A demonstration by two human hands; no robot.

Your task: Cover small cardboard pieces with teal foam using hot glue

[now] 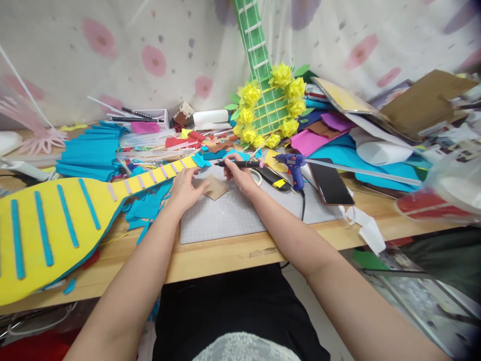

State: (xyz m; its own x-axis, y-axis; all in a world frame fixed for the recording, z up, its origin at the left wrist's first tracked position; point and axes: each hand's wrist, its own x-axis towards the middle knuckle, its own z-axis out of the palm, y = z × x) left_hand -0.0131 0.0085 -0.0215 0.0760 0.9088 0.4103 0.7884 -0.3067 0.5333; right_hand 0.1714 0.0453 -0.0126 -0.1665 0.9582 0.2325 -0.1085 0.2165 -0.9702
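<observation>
My left hand [185,189] rests on the work mat with its fingers apart, the thumb at the edge of a small brown cardboard piece [216,188]. In my right hand [239,175] is a black pen [248,164], its tip pointing left above the cardboard. Both lie over the grey cutting mat [221,223]. Beside my left hand reaches the neck of a yellow guitar-shaped craft piece [52,220] with blue strips. Just right of my right hand are a white tape roll [257,176] and a black and yellow utility knife [276,179].
A blue glue gun [295,168] with a long glue stick and a phone [330,183] lie on the right. Blue scraps [145,213] litter the left. Behind stands a green guitar shape [268,108] with yellow paper flowers. A plastic tub [439,200] sits far right.
</observation>
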